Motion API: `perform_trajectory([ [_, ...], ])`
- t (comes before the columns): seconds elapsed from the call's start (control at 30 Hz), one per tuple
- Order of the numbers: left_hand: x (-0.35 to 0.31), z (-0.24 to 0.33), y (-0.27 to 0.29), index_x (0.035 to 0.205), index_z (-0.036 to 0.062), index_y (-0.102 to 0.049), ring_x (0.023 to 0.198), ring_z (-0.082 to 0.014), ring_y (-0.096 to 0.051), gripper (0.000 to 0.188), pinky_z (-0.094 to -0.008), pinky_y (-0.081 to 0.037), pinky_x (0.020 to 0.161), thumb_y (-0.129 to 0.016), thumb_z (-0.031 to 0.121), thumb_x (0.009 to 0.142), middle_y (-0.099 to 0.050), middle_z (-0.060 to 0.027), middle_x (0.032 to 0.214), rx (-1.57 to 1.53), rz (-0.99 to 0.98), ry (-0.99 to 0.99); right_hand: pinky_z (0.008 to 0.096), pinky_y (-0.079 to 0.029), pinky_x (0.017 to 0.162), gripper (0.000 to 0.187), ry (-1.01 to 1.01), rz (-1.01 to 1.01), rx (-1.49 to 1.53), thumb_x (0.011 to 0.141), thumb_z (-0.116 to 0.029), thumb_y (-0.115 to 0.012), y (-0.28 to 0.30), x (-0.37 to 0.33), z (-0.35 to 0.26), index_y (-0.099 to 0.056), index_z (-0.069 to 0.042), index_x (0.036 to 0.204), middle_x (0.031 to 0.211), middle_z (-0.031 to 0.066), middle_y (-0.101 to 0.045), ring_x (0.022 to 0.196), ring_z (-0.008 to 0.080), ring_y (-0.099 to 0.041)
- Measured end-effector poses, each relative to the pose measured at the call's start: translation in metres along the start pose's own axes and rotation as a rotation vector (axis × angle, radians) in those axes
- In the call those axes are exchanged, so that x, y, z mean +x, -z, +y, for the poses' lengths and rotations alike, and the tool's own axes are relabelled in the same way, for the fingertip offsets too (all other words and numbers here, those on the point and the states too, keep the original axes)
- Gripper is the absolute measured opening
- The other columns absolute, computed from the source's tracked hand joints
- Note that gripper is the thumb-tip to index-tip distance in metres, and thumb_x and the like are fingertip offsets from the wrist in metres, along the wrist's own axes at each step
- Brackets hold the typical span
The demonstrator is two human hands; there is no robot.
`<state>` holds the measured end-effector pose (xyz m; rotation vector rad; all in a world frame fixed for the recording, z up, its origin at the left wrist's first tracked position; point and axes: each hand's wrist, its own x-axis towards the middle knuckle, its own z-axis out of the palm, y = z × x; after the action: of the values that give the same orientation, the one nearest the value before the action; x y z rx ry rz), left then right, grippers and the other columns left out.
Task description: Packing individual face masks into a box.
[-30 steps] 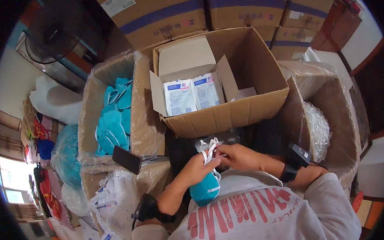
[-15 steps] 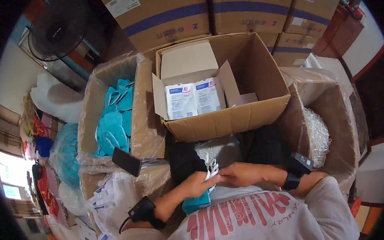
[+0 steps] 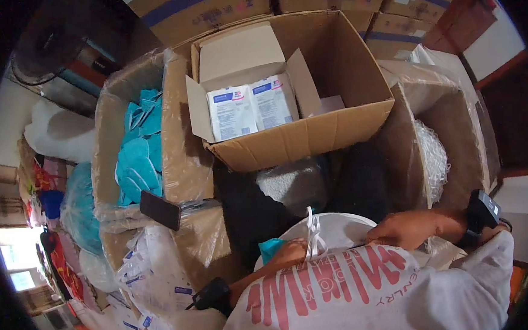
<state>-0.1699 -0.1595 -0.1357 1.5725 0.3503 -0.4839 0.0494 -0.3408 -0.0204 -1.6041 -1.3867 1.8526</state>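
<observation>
Low in front of my body, my left hand (image 3: pixel 290 251) is closed round a teal face mask (image 3: pixel 271 249), which pokes out at its left side. White elastic straps (image 3: pixel 315 233) stick up beside its fingers. Off to the right, my right hand (image 3: pixel 396 230) is closed, with its fingers pointing left toward the straps. Whatever it pinches is too small to make out. The shirt hides the lower part of both hands. Behind them shows the rim of a round white container (image 3: pixel 346 219).
An open carton (image 3: pixel 299 143) ahead holds a smaller box of white packets (image 3: pixel 232 114). A lined carton of teal masks (image 3: pixel 139 154) stands left, with a phone (image 3: pixel 160 210) on its near edge. Right, another carton holds white straps (image 3: pixel 433 160). White printed packets (image 3: pixel 155 256) lie lower left.
My hands have come apart: the right has moved right, away from the left. Both are lower in the view and closer to the shirt. The surroundings have shifted up and slightly left.
</observation>
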Motion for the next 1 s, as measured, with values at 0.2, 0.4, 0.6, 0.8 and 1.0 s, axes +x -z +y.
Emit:
perform_trajectory([
  [0.2,-0.013,0.008,0.003,0.1,0.0035,-0.057,0.083,-0.0254,-0.056,0.041,-0.0341,-0.043,0.075,-0.053,0.04,0.082,-0.06,-0.014,0.091,-0.065,0.112,-0.085,0.0365,-0.045,0.07,0.03,-0.315,0.058,-0.016,0.091,-0.028,-0.042,0.005,-0.054,0.035,-0.056,-0.003,0.1,0.087,0.0131,-0.062,0.076,0.0244,-0.058],
  [0.4,0.004,0.015,0.031,0.094,0.0029,-0.056,0.077,-0.015,-0.056,0.025,-0.0332,-0.044,0.069,-0.054,0.026,0.084,-0.06,-0.0081,0.082,0.034,0.083,-0.008,0.0272,-0.047,0.072,0.025,-0.283,0.516,0.72,0.089,-0.026,-0.048,0.026,-0.013,0.076,-0.058,-0.003,0.092,0.078,0.0056,-0.058,0.075,0.0154,-0.057],
  [0.6,0.023,0.05,0.078,0.09,0.0042,-0.058,0.077,-0.0334,-0.059,0.036,-0.0383,-0.045,0.067,-0.066,0.035,0.073,-0.061,-0.0178,0.082,0.416,0.316,-0.026,0.0346,-0.041,0.086,0.038,-0.152,0.638,1.127,0.087,-0.033,-0.052,0.012,0.148,0.138,-0.049,-0.005,0.111,0.107,0.0082,-0.053,0.096,0.0176,-0.051],
  [0.8,0.028,0.031,0.095,0.094,0.004,-0.058,0.069,-0.0207,-0.058,0.033,-0.0324,-0.044,0.066,-0.057,0.035,0.083,-0.061,-0.0118,0.076,0.284,0.37,-0.078,0.0387,-0.034,0.094,0.059,-0.133,0.575,0.99,0.086,-0.046,-0.048,0.015,0.173,0.119,-0.038,-0.007,0.128,0.123,0.0086,-0.045,0.113,0.0215,-0.042],
  [1.0,0.031,0.045,0.091,0.096,0.0013,-0.057,0.068,-0.0082,-0.049,0.031,-0.0242,-0.041,0.061,-0.056,0.03,0.085,-0.059,-0.0034,0.076,0.127,0.666,-0.276,0.0286,-0.035,0.09,0.065,0.189,-0.007,0.937,0.083,-0.05,-0.05,-0.009,0.154,0.027,-0.038,-0.005,0.128,0.12,0.0032,-0.047,0.11,0.0126,-0.041],
])
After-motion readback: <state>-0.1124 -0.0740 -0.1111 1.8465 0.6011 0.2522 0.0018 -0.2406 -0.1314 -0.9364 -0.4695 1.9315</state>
